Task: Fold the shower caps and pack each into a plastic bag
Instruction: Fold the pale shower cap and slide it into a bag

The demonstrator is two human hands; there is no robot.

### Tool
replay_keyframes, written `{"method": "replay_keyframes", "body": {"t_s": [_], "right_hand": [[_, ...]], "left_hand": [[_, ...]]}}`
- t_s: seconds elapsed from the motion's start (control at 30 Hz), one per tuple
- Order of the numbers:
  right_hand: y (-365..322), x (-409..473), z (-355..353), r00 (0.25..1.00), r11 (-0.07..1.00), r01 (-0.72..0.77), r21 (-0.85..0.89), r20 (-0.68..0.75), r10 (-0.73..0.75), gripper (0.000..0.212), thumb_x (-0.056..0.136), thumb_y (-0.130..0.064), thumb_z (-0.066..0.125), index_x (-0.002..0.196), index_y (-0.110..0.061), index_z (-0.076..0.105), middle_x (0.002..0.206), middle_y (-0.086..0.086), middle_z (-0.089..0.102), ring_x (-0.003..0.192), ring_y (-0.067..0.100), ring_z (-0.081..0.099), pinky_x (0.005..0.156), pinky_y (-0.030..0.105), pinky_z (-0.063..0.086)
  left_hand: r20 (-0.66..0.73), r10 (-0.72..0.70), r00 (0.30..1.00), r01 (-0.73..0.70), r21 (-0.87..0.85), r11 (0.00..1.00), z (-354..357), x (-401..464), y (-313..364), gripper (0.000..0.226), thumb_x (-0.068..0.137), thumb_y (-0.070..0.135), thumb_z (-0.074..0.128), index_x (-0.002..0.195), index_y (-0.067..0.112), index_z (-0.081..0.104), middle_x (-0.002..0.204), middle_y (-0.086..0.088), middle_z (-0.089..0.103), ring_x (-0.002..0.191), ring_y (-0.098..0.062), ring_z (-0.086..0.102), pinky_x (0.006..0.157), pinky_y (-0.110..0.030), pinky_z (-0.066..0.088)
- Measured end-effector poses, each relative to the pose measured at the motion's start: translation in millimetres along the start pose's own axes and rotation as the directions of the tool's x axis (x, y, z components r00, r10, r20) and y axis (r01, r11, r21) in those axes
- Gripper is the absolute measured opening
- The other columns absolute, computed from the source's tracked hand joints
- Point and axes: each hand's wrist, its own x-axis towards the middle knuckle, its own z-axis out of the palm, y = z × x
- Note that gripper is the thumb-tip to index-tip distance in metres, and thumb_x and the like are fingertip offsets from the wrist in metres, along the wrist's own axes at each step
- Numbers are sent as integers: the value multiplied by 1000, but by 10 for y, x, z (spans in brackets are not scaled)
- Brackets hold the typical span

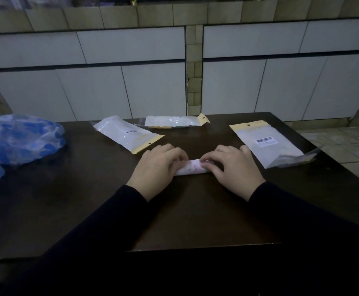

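Dim tiled room, dark table (195, 221). Rolled shower cap (190, 169) mid-table, toward far edge. Left hand (156, 167), right hand (230, 167) fingers curled, pinching roll ends. Keep roll tight, even pressure, then bag (268, 144).

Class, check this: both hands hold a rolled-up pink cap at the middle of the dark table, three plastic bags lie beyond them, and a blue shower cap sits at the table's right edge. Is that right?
One detail is wrong. The head view shows the blue shower cap at the table's left edge, not the right. The rest stands: the left hand and right hand hold the rolled cap, with three bags beyond.
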Motion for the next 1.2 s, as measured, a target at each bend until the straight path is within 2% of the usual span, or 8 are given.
{"method": "replay_keyframes", "body": {"t_s": [0.17, 0.27, 0.5, 0.7, 0.9, 0.97, 1.07, 1.2], "right_hand": [[64, 32, -37, 986, 998, 20, -52, 168, -11, 47, 88, -64, 47, 130, -44, 53, 113, -15, 57, 108, 8, 49, 98, 36, 29], [82, 85, -51, 978, 999, 10, -30, 209, -3, 44, 88, -59, 51, 130, -44, 52, 114, -13, 57, 112, 10, 48, 97, 35, 28], [22, 130, -61, 974, 992, 99, -81, 210, -80, 34, 100, -45, 38, 127, -34, 55, 115, -7, 60, 111, 13, 49, 99, 35, 30], [63, 86, -193, 954, 977, 183, -108, 261, -149, 33, 96, -49, 46, 124, -37, 58, 109, -10, 62, 107, 10, 49, 93, 31, 28], [-28, 21, -292, 965, 974, 158, -162, 237, -117, 36, 97, -49, 43, 127, -35, 56, 115, -8, 63, 108, 12, 50, 95, 34, 31], [-39, 8, -429, 974, 984, 112, -140, 212, -81, 45, 92, -58, 44, 130, -37, 54, 119, -8, 62, 110, 13, 49, 97, 36, 33], [90, 72, -705, 999, 997, -37, -60, 20, 38, 51, 88, -65, 43, 128, -35, 56, 120, -8, 61, 113, 14, 51, 98, 37, 37], [707, 276, -800, 920, 915, -391, -96, -77, 385, 37, 93, -50, 48, 120, -28, 61, 113, -2, 65, 103, 18, 57, 85, 33, 44]], "left_hand": [[54, -7, 998, 2, 86, 996, 20, -13, -9, 32, 92, 50, 52, 117, 34, 63, 113, 12, 56, 104, -9, 50, 91, -34, 41], [100, -50, 994, 39, 106, 994, 24, -3, -10, 48, 81, 64, 58, 120, 37, 60, 113, 14, 55, 105, -7, 46, 91, -32, 37], [109, 32, 993, -37, 41, 998, 23, -26, -17, 43, 89, 56, 48, 119, 29, 64, 107, 7, 57, 95, -7, 51, 85, -28, 46], [102, 134, 986, -140, 52, 989, -1, 1, -27, 37, 86, 48, 62, 118, 30, 67, 100, 11, 53, 89, -5, 52, 74, -20, 43], [-12, 218, 976, -216, 107, 971, 0, 16, 62, 26, 85, 41, 63, 106, 28, 72, 90, 11, 60, 74, -4, 55, 64, -29, 52], [-70, 217, 974, -210, 94, 973, -7, 50, 72, 25, 83, 40, 63, 103, 27, 73, 89, 10, 61, 72, -4, 54, 61, -27, 50], [-156, 178, 972, -166, 87, 982, 14, 123, 99, 21, 81, 34, 67, 99, 24, 73, 85, 8, 61, 70, -3, 50, 58, -15, 40], [-217, 145, 965, -126, 97, 987, 127, 288, 240, 20, 80, 31, 72, 97, 22, 74, 84, 6, 63, 70, -7, 53, 59, -23, 47]]}}
